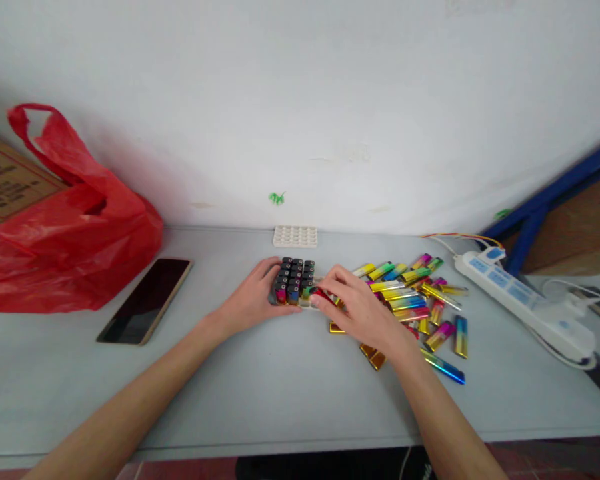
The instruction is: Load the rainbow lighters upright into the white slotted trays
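Note:
A small white tray [306,304] packed with several upright lighters [295,275], black tops showing, stands in the middle of the grey table [260,393]. My left hand [254,298] cups the tray's left side, fingers curled against it. My right hand [361,308] pinches a red lighter [321,293] at the tray's front right corner. A heap of shiny rainbow-coloured lighters [414,299] lies just right of that hand, partly hidden under it.
An empty white tray [295,236] sits by the wall. A dark phone [146,300] lies left of centre, beside a red plastic bag [65,253] and a cardboard box [3,177]. A white power strip [523,297] with cables lies at the right.

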A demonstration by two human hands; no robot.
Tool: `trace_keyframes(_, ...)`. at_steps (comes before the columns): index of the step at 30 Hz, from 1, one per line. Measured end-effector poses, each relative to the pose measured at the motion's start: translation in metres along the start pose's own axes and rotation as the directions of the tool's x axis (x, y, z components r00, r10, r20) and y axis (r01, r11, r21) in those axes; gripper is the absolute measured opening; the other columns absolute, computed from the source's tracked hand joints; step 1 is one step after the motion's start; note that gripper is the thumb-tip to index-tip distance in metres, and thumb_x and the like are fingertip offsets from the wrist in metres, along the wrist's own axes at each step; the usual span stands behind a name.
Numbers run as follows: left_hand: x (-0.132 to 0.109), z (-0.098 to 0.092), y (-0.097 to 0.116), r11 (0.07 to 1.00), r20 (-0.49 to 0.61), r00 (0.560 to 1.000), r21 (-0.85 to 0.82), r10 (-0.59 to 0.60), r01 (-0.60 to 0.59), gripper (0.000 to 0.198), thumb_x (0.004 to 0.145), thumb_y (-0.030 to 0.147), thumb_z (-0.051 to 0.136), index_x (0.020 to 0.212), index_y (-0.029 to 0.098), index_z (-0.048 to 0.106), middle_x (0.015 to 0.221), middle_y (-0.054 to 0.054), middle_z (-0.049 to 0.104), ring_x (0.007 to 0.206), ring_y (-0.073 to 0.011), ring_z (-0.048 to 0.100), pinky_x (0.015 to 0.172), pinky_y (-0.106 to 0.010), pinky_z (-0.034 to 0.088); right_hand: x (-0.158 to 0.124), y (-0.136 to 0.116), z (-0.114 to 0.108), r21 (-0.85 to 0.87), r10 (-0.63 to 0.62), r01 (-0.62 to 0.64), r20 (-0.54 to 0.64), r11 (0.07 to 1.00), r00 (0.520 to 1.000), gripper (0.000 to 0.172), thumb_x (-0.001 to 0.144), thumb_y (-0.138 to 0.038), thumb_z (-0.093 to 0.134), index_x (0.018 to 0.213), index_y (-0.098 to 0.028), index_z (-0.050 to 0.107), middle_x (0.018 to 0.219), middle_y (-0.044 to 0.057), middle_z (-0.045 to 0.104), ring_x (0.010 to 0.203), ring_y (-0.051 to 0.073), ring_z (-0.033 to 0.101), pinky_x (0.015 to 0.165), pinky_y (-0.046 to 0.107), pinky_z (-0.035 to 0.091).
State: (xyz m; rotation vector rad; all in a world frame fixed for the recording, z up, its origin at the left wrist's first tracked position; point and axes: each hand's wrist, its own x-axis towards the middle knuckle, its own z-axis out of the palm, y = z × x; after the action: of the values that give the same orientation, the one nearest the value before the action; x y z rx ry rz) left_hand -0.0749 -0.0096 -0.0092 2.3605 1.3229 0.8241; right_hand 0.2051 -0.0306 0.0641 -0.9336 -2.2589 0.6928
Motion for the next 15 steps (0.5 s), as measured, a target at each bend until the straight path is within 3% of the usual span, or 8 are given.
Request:
trace_keyframes(4, 0.001, 0.000, 0.002, 1.000, 0.008, 1.000, -0.023, -0.003, 0.003, 0.086, 0.082, 0.073, 0.089, 0.145, 0.020, 0.063, 0.152, -0.021, 0.062, 0.145, -0.0412, 0.063, 0.128, -0.061, 0.051, -0.001, 0.001, 0.000, -0.026, 0.065, -0.063, 0.058, 0.998, 0.996, 0.038, 0.114, -0.049, 0.058, 0.090, -0.024, 0.071, 0.085, 0.004, 0.070, 0.077, 0.021, 0.063, 0.074, 0.033, 0.045)
trace_keyframes(8, 0.001, 0.000, 0.003, 0.999, 0.003, 1.000, -0.032, -0.010, 0.010, 0.086, 0.080, 0.071, 0.091, 0.145, 0.020, 0.064, 0.152, -0.020, 0.063, 0.144, -0.0417, 0.063, 0.128, -0.061, 0.050, 0.000, 0.007, 0.001, 0.025, 0.097, -0.098, 0.033, 0.995, 0.995, 0.032, 0.113, -0.049, 0.061, 0.101, -0.025, 0.078, 0.099, 0.006, 0.081, 0.088, 0.025, 0.072, 0.081, 0.034, 0.049)
trace_keyframes(13, 0.000, 0.001, 0.001, 0.999, -0.012, 1.000, -0.029, -0.014, 0.013, 0.089, 0.077, 0.072, 0.092, 0.145, 0.021, 0.065, 0.153, -0.020, 0.063, 0.145, -0.0430, 0.062, 0.127, -0.062, 0.051, 0.001, 0.011, 0.004, 0.016, 0.138, -0.139, 0.049, 0.990, 0.989, 0.031, 0.113, -0.048, 0.062, 0.103, -0.025, 0.079, 0.089, 0.004, 0.080, 0.078, 0.023, 0.070, 0.076, 0.032, 0.047)
trace_keyframes(15, 0.000, 0.002, 0.001, 0.999, -0.012, 1.000, -0.031, -0.005, 0.005, 0.088, 0.079, 0.072, 0.092, 0.145, 0.021, 0.064, 0.153, -0.020, 0.063, 0.145, -0.0420, 0.062, 0.127, -0.061, 0.051, 0.002, 0.009, 0.006, 0.019, 0.123, -0.124, 0.069, 0.992, 0.990, 0.031, 0.114, -0.047, 0.060, 0.105, -0.025, 0.079, 0.095, 0.006, 0.082, 0.082, 0.024, 0.072, 0.078, 0.032, 0.047)
